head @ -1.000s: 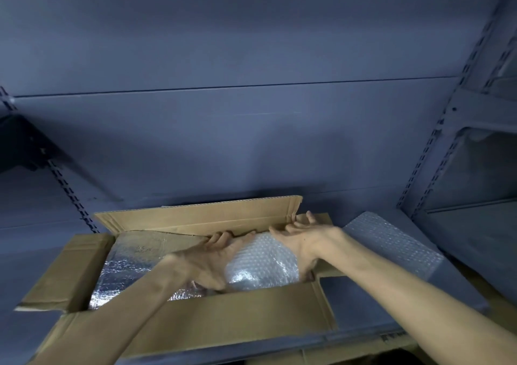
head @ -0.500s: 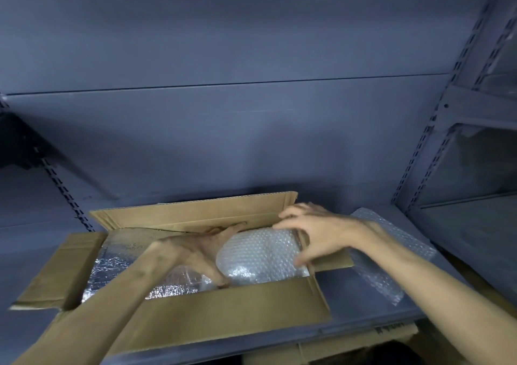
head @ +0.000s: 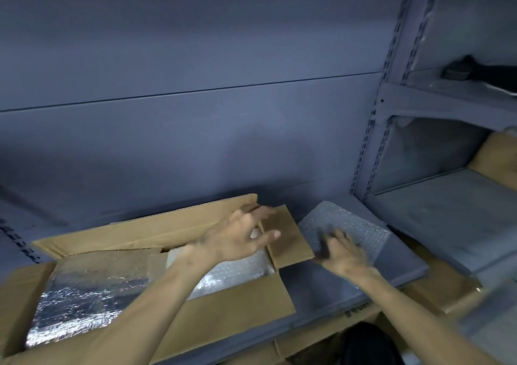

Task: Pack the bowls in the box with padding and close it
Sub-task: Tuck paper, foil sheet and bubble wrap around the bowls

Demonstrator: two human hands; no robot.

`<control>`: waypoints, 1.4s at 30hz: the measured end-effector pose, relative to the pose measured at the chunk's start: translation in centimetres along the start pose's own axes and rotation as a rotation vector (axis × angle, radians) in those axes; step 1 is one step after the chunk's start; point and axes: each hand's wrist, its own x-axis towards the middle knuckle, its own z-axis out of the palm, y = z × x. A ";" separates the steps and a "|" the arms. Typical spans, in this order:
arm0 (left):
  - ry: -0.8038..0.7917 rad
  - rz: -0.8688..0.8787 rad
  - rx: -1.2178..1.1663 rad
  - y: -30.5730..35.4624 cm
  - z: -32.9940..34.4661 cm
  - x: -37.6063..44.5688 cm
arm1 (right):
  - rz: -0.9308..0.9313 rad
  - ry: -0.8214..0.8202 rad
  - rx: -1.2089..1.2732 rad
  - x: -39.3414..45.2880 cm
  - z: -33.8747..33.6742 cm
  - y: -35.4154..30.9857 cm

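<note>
Right hand [head: 342, 252] has left the open brown cardboard box [head: 223, 313], now flat-fingered on the clear bubble-wrap sheet [head: 355, 226] at the grey shelf's [head: 402, 269] right end; left hand [head: 240, 237] hovers unclenched. More padding evidently coming.

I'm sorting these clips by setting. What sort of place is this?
Probably a stockroom or warehouse packing spot: grey metal shelving with slotted uprights, an open cardboard box on the shelf, and a loose bubble wrap sheet beside it.
</note>
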 end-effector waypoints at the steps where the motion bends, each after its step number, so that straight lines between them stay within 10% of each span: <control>1: -0.028 0.013 0.004 1.0 0.6 1.0 | -0.008 0.025 -0.036 -0.2 0.2 0.0; 9: 0.070 -0.004 -0.138 3.1 2.7 4.0 | 0.136 0.597 0.491 -2.5 -3.2 1.0; 19: 0.445 -0.365 -1.066 1.7 -7.8 -1.2 | -0.775 0.988 0.424 -7.0 -10.1 -12.4; 29: 0.676 -0.449 -0.609 -6.5 -14.2 -17.8 | -1.276 0.567 0.273 -11.0 -5.1 -25.8; 42: 0.470 -0.779 -0.031 -12.6 -7.4 -27.9 | -1.022 0.092 0.001 -7.9 -0.1 -29.6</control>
